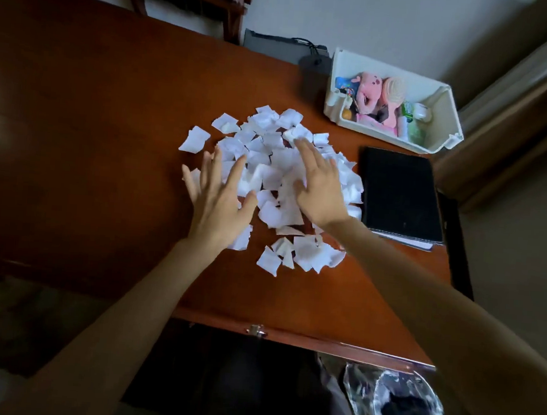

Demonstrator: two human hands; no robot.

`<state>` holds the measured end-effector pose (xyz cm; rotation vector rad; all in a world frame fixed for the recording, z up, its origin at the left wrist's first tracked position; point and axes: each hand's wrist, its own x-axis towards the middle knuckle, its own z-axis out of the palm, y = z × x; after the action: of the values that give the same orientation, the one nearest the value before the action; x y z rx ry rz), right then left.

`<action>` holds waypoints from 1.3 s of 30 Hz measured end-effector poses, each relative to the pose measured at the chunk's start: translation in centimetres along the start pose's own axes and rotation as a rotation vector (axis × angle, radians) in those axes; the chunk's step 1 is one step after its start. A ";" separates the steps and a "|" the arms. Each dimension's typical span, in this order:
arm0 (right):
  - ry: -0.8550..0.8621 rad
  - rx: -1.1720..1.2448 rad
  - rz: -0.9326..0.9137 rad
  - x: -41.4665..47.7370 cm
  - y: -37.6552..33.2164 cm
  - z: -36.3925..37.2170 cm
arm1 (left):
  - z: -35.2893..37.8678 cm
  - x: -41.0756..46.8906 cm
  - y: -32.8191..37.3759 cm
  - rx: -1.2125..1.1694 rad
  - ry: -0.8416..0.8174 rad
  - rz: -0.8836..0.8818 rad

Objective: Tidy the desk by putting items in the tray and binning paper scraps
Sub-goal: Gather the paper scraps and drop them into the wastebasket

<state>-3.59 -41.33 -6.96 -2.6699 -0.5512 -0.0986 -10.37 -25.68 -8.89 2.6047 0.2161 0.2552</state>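
Squarely over the paper scraps [270, 171] on the desk [108, 128], left hand [220, 204] and right hand [321, 191], fingers [217, 167] wide and straight

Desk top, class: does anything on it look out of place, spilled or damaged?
Yes: torn, ragged-edged paper scraps lie strewn in a loose heap across the middle of the desk, partly under the left hand and right hand.
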 end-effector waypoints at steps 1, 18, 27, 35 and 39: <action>0.040 -0.040 0.012 -0.7 0.3 -0.1 | 0.1 -0.8 0.2 0.004 0.010 0.009; -0.071 -0.241 -0.105 -14.4 4.4 0.7 | 3.2 -10.4 2.5 0.148 -0.130 0.254; 0.043 -0.096 0.028 -14.6 4.2 0.8 | 4.0 -9.7 2.9 0.218 -0.039 0.058; -0.050 -0.225 0.053 -12.8 4.4 1.3 | 4.6 -6.9 3.6 0.245 -0.111 0.175; 0.021 -0.206 -0.001 -12.3 4.5 1.3 | 5.1 -6.2 4.0 0.223 -0.050 0.217</action>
<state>-13.15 -49.08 -11.72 -2.8641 -0.5635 -0.1930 -14.82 -32.78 -12.02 2.8546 -0.0609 0.2540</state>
